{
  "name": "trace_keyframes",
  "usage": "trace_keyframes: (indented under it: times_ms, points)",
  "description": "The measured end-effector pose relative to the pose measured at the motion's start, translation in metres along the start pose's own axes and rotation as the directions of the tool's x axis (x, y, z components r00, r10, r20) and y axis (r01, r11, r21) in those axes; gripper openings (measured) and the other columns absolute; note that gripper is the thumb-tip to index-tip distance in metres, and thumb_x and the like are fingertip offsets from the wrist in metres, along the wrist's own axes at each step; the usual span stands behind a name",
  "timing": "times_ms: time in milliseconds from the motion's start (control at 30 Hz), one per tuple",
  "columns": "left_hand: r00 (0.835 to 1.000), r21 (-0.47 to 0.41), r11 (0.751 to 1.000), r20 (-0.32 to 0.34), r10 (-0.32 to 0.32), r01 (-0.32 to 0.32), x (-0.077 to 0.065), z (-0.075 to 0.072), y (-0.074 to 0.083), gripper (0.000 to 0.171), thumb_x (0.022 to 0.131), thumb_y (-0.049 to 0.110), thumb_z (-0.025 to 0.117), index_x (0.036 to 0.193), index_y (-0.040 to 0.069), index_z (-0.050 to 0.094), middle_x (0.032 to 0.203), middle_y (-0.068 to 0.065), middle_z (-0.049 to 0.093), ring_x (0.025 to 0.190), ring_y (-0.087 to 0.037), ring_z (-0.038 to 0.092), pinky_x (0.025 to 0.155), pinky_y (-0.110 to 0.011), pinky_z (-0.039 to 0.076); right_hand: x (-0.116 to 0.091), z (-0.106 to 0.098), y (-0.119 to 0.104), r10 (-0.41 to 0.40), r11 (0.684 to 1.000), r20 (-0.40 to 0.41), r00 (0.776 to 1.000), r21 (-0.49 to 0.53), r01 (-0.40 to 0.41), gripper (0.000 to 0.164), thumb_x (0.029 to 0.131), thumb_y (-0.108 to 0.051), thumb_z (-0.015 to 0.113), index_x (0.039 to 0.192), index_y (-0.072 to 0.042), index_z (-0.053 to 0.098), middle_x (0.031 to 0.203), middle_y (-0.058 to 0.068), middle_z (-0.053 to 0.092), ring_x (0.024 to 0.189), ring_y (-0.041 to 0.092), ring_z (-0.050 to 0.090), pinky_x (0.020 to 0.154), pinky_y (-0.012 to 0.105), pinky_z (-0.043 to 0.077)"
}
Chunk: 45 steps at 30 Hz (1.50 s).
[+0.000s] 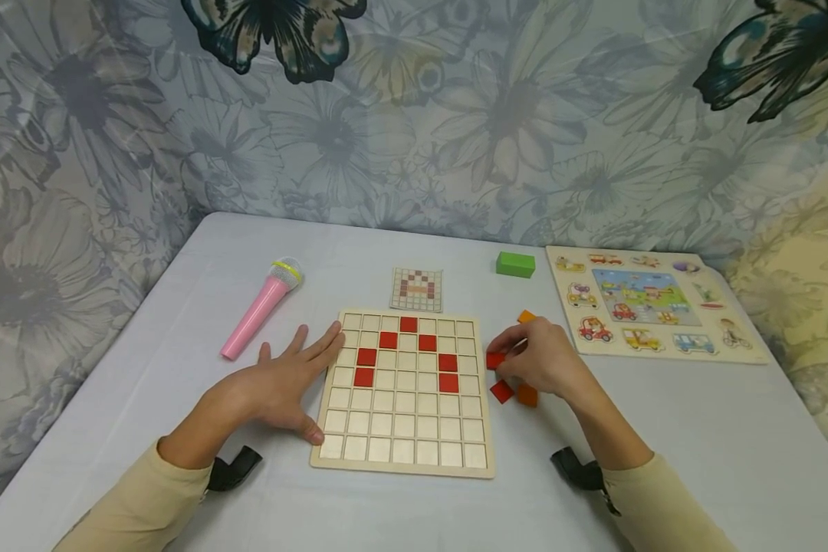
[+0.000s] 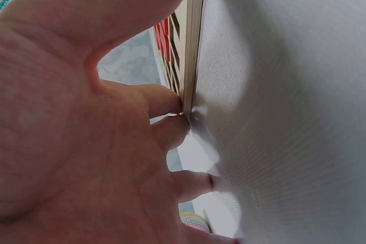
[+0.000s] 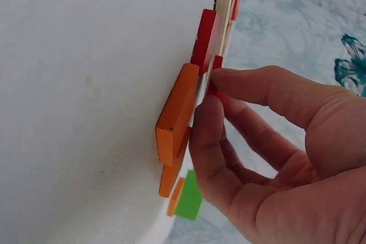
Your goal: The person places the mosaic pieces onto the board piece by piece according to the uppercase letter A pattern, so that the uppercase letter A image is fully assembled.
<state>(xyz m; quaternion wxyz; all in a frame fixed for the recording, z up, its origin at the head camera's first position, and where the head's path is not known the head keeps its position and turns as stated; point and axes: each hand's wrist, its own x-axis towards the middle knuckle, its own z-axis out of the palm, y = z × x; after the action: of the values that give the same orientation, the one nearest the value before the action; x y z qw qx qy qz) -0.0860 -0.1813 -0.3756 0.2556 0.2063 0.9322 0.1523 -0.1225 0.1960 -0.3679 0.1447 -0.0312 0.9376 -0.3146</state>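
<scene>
Head view: right hand (image 1: 534, 356) pinches red tile (image 1: 494, 360) beside gridded board (image 1: 403, 426)

Finger and thumb of the right hand grip the tile just off the board's right edge, with a second red tile (image 1: 501, 392) and orange tiles (image 1: 527, 396) close by. The left hand (image 1: 283, 387) lies spread, grasping nothing, its thumb and forefinger at the board's left edge. Seven red tiles (image 1: 409, 325) form an arch in the board's cells. A small pattern card (image 1: 417, 290) lies at its far edge.

A white-covered table (image 1: 414, 515) stands before a grey-blue floral backdrop (image 1: 414, 161) (dark butterflies (image 1: 269, 34) up top).
</scene>
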Motion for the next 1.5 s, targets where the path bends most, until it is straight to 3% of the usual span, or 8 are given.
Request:
trace_keyframes:
  times_ms: [600,900,1500]
  points:
    - [1.0,0.005,1.0,-0.003,-0.007,0.007,-0.001,-0.002,0.002,0.142,0.064,0.048,0.097,0.169,0.015,0.008,0.178,-0.002,-0.005,0.159,-0.052,0.0,0.108,-0.089,0.009,-0.01,0.002,-0.012,-0.009,0.999,-0.018,1.0,0.036,0.009,0.02,0.081,-0.008,0.084,0.101,-0.009,0.082,0.088,0.006,0.072,0.081,0.02,0.064,0.065,0.032,0.054]
    - [1.0,-0.006,1.0,-0.001,-0.008,0.008,-0.001,-0.002,0.0,0.141,0.065,0.046,0.097,0.169,0.015,0.008,0.178,-0.002,-0.006,0.159,-0.051,-0.002,0.109,-0.089,0.008,-0.02,0.011,-0.023,0.008,0.998,0.005,1.0,0.068,-0.009,0.021,0.078,-0.007,0.084,0.099,-0.013,0.082,0.083,0.006,0.069,0.076,0.019,0.062,0.057,0.033,0.053]
    - [1.0,-0.012,1.0,-0.003,-0.001,0.001,-0.001,-0.001,0.002,0.141,0.064,0.047,0.098,0.169,0.015,0.009,0.178,-0.002,-0.005,0.159,-0.052,-0.001,0.108,-0.089,0.008,-0.027,0.028,-0.031,-0.109,0.989,0.042,0.993,0.108,0.104,0.026,0.071,0.002,0.085,0.091,-0.015,0.082,0.079,-0.001,0.071,0.077,0.017,0.064,0.066,0.03,0.052]
